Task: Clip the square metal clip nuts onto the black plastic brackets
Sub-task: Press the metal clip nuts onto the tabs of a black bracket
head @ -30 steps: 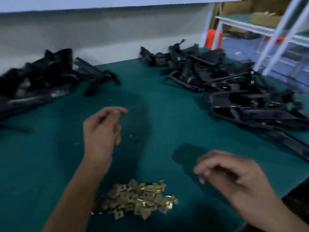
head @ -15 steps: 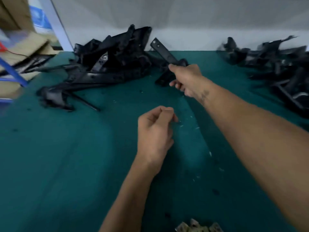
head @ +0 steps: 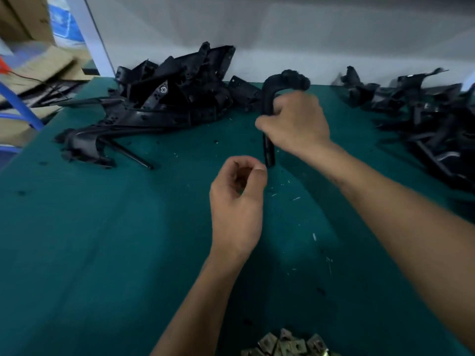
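My right hand [head: 295, 124] grips a long black plastic bracket [head: 268, 152] near its curved upper end and holds it upright above the green table. The bracket's lower end hangs just beyond my left hand [head: 237, 201]. That hand hovers at the middle of the table with fingers curled and thumb against the forefinger, pinching what looks like a small brassy clip nut [head: 241, 177], mostly hidden in the curl. A heap of square metal clip nuts [head: 288, 345] lies at the near edge.
A pile of black brackets [head: 164, 98] sits at the back left, another bracket pile [head: 431, 116] at the back right. A grey wall runs behind the green table [head: 102, 240]. Cardboard boxes [head: 33, 62] and a blue frame stand off the left edge.
My right hand has lifted a bracket off the left pile and drawn it back towards my left hand. The view has swung left and down since a second ago.
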A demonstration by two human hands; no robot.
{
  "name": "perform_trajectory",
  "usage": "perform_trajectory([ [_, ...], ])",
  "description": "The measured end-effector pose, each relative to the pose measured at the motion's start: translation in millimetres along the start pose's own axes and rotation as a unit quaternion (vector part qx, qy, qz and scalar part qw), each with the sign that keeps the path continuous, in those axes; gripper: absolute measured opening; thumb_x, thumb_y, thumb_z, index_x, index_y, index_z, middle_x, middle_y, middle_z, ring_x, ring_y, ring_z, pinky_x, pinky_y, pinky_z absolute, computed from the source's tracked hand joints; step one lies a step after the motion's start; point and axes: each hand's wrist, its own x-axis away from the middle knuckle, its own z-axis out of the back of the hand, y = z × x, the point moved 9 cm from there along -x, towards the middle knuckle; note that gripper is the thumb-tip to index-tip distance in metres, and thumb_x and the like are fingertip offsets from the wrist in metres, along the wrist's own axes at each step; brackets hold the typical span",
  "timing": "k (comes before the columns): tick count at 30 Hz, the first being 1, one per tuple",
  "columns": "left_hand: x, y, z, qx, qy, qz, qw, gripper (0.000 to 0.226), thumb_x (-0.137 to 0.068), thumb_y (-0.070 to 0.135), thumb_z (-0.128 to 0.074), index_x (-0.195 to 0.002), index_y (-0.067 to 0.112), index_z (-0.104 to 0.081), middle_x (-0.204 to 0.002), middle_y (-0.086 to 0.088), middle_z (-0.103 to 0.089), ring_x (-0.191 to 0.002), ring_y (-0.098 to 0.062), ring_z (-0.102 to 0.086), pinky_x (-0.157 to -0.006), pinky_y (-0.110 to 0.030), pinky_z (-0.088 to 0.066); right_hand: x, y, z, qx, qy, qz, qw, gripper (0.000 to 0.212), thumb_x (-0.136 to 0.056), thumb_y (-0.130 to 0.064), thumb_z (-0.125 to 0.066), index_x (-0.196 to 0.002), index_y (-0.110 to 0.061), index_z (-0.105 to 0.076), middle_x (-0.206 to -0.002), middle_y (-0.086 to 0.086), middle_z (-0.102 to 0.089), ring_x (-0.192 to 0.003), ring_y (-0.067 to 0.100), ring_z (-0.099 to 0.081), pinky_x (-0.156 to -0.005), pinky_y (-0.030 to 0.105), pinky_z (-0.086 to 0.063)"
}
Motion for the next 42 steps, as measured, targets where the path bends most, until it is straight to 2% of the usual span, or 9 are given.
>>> perform_trajectory([
  [4, 1.9, -0.1, -8.3, -0.008, -0.013, -0.006, 1.000, 0.043, -0.091, 0.040, -0.055, -0.130, 0.020, -0.054, -0.128, 0.013, -0.059, -0.115, -0.007, -0.059, -0.096, -0.026, -0.050, 58.4, -25.1, 17.2, 0.246, -0.003, 0.113, 0.963, 0.037, -0.078, -0.033, -0.064, -0.062, -0.019, -0.034, -0.060, -0.001, -0.037, -0.058, 0.030, -0.043, -0.046, 0.027, -0.016],
  [6, 4.8, 0.7, -20.8, 0.026, -0.062, -0.013, 0.998, 0.038, -0.097, 0.035, -0.048, -0.133, 0.023, -0.051, -0.128, 0.017, -0.061, -0.121, 0.001, -0.056, -0.098, -0.018, -0.045, 87.2, -34.2, 14.9, 0.271, -0.003, 0.165, 0.948, 0.029, -0.084, -0.029, -0.063, -0.068, -0.019, -0.040, -0.063, 0.001, -0.047, -0.061, 0.031, -0.056, -0.046, 0.027, -0.014],
  [11, 8.9, 1.0, -17.2, 0.072, -0.068, -0.015, 0.995, 0.034, -0.103, 0.029, -0.042, -0.113, 0.004, -0.063, -0.111, -0.006, -0.068, -0.107, -0.017, -0.063, -0.096, -0.036, -0.048, 126.2, -46.5, 10.6, 0.106, -0.081, 0.236, 0.962, 0.004, -0.091, -0.026, -0.056, -0.091, -0.022, -0.058, -0.091, -0.001, -0.067, -0.082, 0.027, -0.064, -0.055, 0.033, -0.038],
  [14, 4.2, 10.1, -4.0, 0.053, -0.029, -0.013, 0.998, 0.021, -0.102, 0.023, -0.052, -0.103, 0.008, -0.066, -0.095, -0.004, -0.071, -0.089, -0.017, -0.067, -0.078, -0.031, -0.054, 139.8, -33.5, 8.3, -0.068, -0.191, 0.218, 0.955, 0.019, -0.086, -0.016, -0.066, -0.105, -0.014, -0.064, -0.097, -0.003, -0.066, -0.090, 0.015, -0.062, -0.077, 0.035, -0.052],
  [18, 4.0, 40.8, 0.8, -0.126, -0.034, -0.094, 0.987, 0.032, -0.105, 0.017, -0.048, -0.077, 0.026, -0.063, -0.069, 0.008, -0.068, -0.057, -0.015, -0.066, -0.046, -0.044, -0.053, 145.0, -7.9, 59.5, -0.173, -0.004, 0.213, 0.962, 0.032, -0.094, -0.019, -0.069, -0.125, -0.012, -0.064, -0.110, -0.003, -0.067, -0.090, 0.008, -0.065, -0.078, 0.033, -0.057],
  [21, 8.1, 47.9, -9.3, -0.414, -0.098, -0.153, 0.892, 0.026, -0.097, 0.027, -0.045, -0.089, 0.019, -0.069, -0.080, 0.000, -0.071, -0.075, -0.031, -0.067, -0.063, -0.048, -0.052, 151.8, -12.0, 81.4, -0.060, 0.068, 0.277, 0.957, 0.052, -0.099, -0.043, -0.063, -0.144, -0.023, -0.047, -0.136, -0.005, -0.045, -0.092, 0.012, -0.059, -0.064, 0.036, -0.056],
  [27, 37.1, 56.1, -31.2, -0.569, -0.089, -0.249, 0.778, 0.023, -0.096, 0.028, -0.044, -0.086, 0.012, -0.058, -0.085, -0.007, -0.063, -0.072, -0.037, -0.057, -0.071, -0.039, -0.037, 148.3, 10.9, 65.2, -0.110, 0.077, 0.173, 0.976, 0.024, -0.101, -0.028, -0.062, -0.089, -0.013, -0.076, -0.075, -0.005, -0.071, -0.070, 0.017, -0.063, -0.066, 0.042, -0.052],
  [36, 47.5, 21.5, -29.4, -0.569, -0.146, -0.253, 0.768, 0.063, -0.100, 0.061, -0.013, -0.071, 0.014, -0.045, -0.067, -0.003, -0.052, -0.059, -0.030, -0.048, -0.076, -0.040, -0.036, 199.0, 83.5, 32.3, -0.401, -0.050, -0.059, 0.913, 0.020, -0.099, -0.002, -0.061, -0.099, -0.016, -0.076, -0.087, 0.006, -0.077, -0.074, 0.017, -0.072, -0.064, 0.026, -0.056],
  [42, 51.8, 23.7, -41.8, -0.534, -0.154, -0.298, 0.776, 0.063, -0.101, 0.057, -0.012, -0.073, 0.012, -0.045, -0.068, -0.002, -0.048, -0.058, -0.025, -0.039, -0.070, -0.036, -0.028, 277.5, 109.7, 75.6, -0.265, -0.176, 0.049, 0.947, 0.022, -0.087, -0.019, -0.077, -0.108, -0.024, -0.079, -0.096, -0.004, -0.069, -0.074, 0.012, -0.061, -0.066, 0.018, -0.045],
])
